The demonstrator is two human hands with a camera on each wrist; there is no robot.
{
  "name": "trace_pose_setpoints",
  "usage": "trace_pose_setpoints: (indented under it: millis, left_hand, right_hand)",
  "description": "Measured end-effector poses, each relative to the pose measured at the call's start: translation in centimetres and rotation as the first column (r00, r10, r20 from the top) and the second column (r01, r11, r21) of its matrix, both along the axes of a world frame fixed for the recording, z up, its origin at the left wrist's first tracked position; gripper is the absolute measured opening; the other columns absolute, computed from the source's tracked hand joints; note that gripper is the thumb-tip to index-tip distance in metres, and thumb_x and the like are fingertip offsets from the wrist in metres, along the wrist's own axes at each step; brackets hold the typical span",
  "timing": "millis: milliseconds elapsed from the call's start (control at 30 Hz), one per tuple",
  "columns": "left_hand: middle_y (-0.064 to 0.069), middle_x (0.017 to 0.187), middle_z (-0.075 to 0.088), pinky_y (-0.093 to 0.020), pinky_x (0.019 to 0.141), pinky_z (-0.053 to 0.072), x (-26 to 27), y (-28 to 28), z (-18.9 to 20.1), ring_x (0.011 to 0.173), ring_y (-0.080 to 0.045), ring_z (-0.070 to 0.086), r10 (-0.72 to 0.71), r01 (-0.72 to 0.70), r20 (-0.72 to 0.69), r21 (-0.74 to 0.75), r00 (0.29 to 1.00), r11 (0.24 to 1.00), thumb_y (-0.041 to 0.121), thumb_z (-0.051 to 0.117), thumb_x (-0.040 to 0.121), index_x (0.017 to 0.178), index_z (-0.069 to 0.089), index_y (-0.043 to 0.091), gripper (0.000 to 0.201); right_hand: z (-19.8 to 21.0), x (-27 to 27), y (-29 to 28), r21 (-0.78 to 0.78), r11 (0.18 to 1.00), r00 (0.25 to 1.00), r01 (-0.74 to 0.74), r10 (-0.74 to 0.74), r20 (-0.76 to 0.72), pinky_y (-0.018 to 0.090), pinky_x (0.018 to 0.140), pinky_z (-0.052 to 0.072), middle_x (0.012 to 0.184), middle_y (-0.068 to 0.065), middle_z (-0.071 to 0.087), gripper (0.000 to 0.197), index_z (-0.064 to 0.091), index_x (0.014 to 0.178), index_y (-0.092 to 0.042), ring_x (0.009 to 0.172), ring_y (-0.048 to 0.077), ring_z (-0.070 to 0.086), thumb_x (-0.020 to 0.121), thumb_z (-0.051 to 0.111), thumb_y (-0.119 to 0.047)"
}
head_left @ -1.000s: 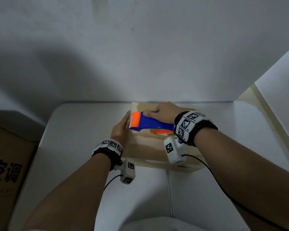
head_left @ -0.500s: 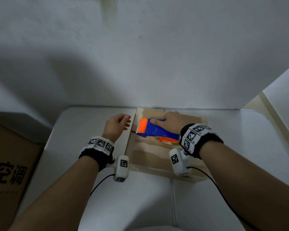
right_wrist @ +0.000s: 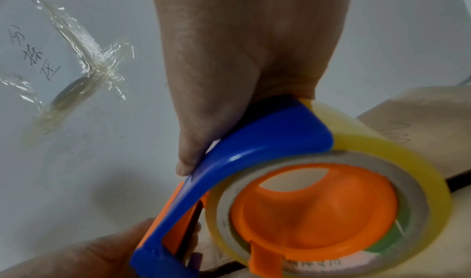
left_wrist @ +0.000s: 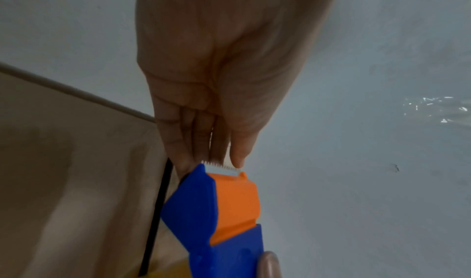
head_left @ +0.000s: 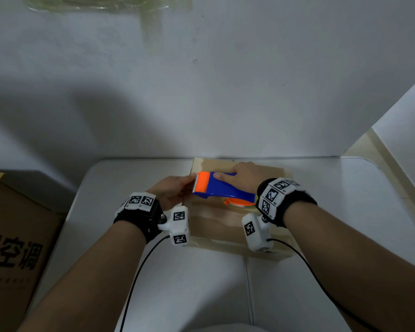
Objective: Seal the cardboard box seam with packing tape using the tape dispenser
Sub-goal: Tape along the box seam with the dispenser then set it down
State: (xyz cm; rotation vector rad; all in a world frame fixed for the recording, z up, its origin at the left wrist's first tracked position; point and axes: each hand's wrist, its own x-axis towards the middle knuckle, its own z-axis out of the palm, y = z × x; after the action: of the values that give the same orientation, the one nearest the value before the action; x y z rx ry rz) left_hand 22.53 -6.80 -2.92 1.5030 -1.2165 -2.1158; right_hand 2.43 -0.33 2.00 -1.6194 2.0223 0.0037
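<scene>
A flat cardboard box (head_left: 216,226) lies on the white table, against the wall. My right hand (head_left: 228,174) grips the blue and orange tape dispenser (head_left: 216,188) from above, over the box's far left part. The yellowish tape roll (right_wrist: 369,141) sits on the dispenser's orange hub. My left hand (head_left: 189,185) reaches in from the left with fingers straight and together. Its fingertips (left_wrist: 216,155) meet the serrated blade of the dispenser (left_wrist: 229,212), thumb alongside. I cannot see whether any tape lies between them. The box (left_wrist: 76,161) is below the left hand.
A large brown carton (head_left: 15,248) with printed characters stands left of the table (head_left: 130,178). A white wall rises right behind the box, with crumpled clear tape (right_wrist: 84,61) stuck on it. Black wrist-camera cables trail over the near table.
My left hand left the box's left edge, lifted off to the left, then came back to the dispenser's blade. The right hand stayed on the dispenser.
</scene>
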Motion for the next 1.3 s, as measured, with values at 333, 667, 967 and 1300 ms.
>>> trace_pose_setpoints:
  millis: [333, 667, 967, 1300]
  left_hand:
    - [-0.005, 0.073, 0.066, -0.021, 0.054, 0.05, 0.1, 0.0, 0.9, 0.057, -0.01, 0.06, -0.069, 0.069, 0.123, 0.011, 0.99, 0.998, 0.016, 0.062, 0.09, 0.093, 0.064, 0.008, 0.01]
    - [-0.015, 0.087, 0.065, -0.028, 0.078, 0.054, -0.3, -0.2, 0.2, 0.079, -0.02, 0.061, -0.014, 0.059, 0.149, -0.297, 0.989, 0.953, 0.012, 0.057, 0.092, 0.092, 0.064, 0.001, 0.013]
    - [-0.011, 0.079, 0.064, -0.028, 0.08, 0.052, 1.2, -1.1, 0.7, 0.073, -0.016, 0.06, 0.018, 0.03, 0.125, -0.369, 0.992, 0.929, 0.009, 0.057, 0.092, 0.08, 0.064, 0.006, 0.015]
    - [-0.008, 0.071, 0.055, -0.01, 0.053, 0.052, 6.8, -3.3, -0.8, 0.065, -0.014, 0.053, 0.265, -0.135, 0.253, -0.437, 0.93, 0.889, 0.006, 0.056, 0.092, 0.072, 0.058, 0.009, 0.02]
  right_hand:
    - [0.7, -0.6, 0.2, 0.047, 0.995, 0.996, -0.089, 0.09, -0.019, 0.025, 0.064, 0.039, 0.088, 0.006, 0.062, 0.068, 0.064, 0.099, -0.011, 0.076, 0.02, 0.057, 0.088, 0.033, -0.07]
    - [1.0, 0.2, 0.0, 0.043, 0.996, 0.997, -0.075, 0.074, 0.029, 0.024, 0.064, 0.038, 0.09, 0.007, 0.06, 0.065, 0.062, 0.106, -0.012, 0.076, 0.019, 0.055, 0.089, 0.033, -0.068]
    - [1.5, 1.3, -1.1, 0.007, 0.993, 0.991, -0.114, 0.114, -0.063, 0.029, 0.069, 0.041, 0.073, 0.007, 0.056, 0.071, 0.062, 0.09, -0.006, 0.075, 0.024, 0.056, 0.088, 0.032, -0.07]
    - [1.8, 0.0, -0.1, 0.103, 0.987, 0.982, -0.123, 0.136, -0.129, 0.024, 0.057, 0.033, 0.064, 0.001, 0.046, 0.059, 0.044, 0.061, -0.017, 0.056, 0.014, 0.043, 0.089, 0.034, -0.068]
